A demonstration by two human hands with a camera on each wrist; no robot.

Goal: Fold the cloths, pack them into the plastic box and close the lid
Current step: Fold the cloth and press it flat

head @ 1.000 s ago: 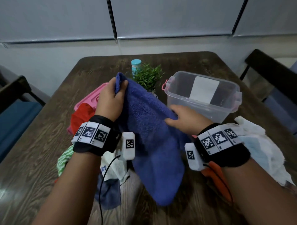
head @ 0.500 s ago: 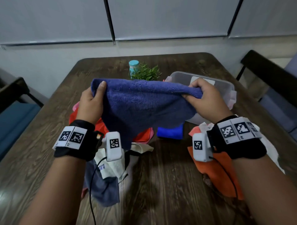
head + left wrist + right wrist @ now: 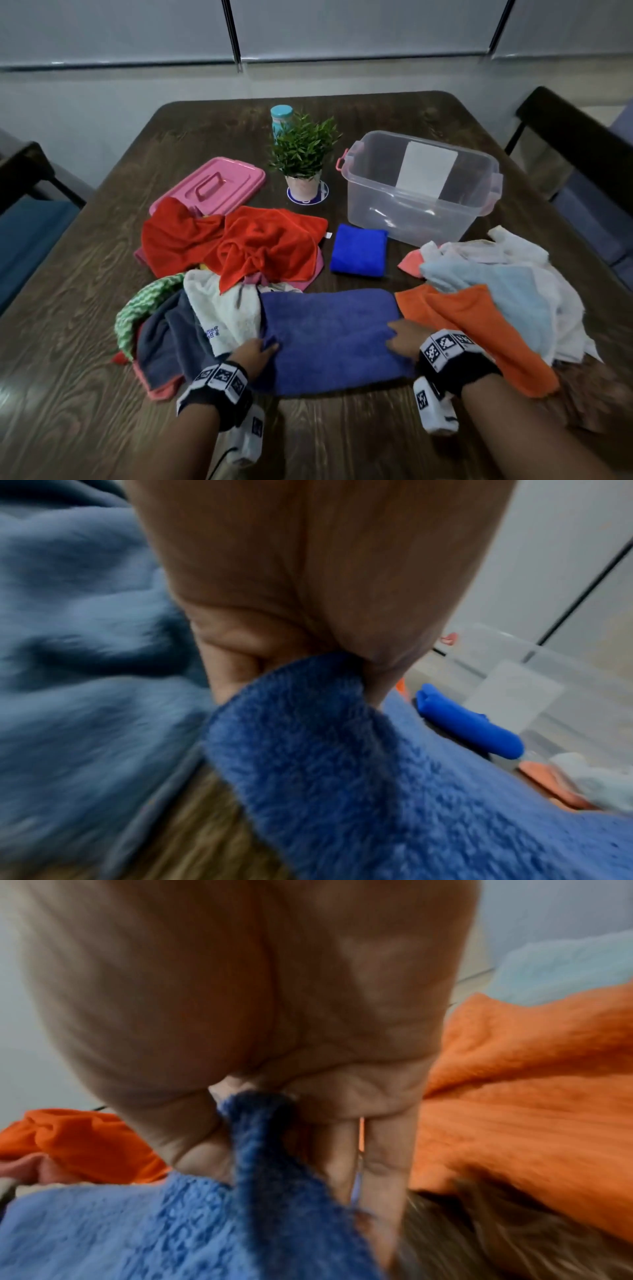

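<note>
A dark blue towel (image 3: 329,337) lies spread flat on the table's near middle. My left hand (image 3: 255,353) pinches its near-left corner (image 3: 301,696), and my right hand (image 3: 402,339) pinches its right edge (image 3: 260,1123). A small folded bright blue cloth (image 3: 359,254) sits in front of the clear plastic box (image 3: 421,192), which stands open and empty at the back right. The pink lid (image 3: 212,186) lies at the back left, partly under red cloths (image 3: 239,246).
Unfolded cloths are heaped on both sides: grey (image 3: 164,339), white (image 3: 226,308) and green (image 3: 137,308) on the left, orange (image 3: 472,329), light blue (image 3: 507,291) and white on the right. A potted plant (image 3: 303,154) and a teal bottle (image 3: 281,118) stand behind. Chairs flank the table.
The blue towel, held up stretched between both hands before, has come down and now lies flat on the table. Both hands dropped toward the near edge with it.
</note>
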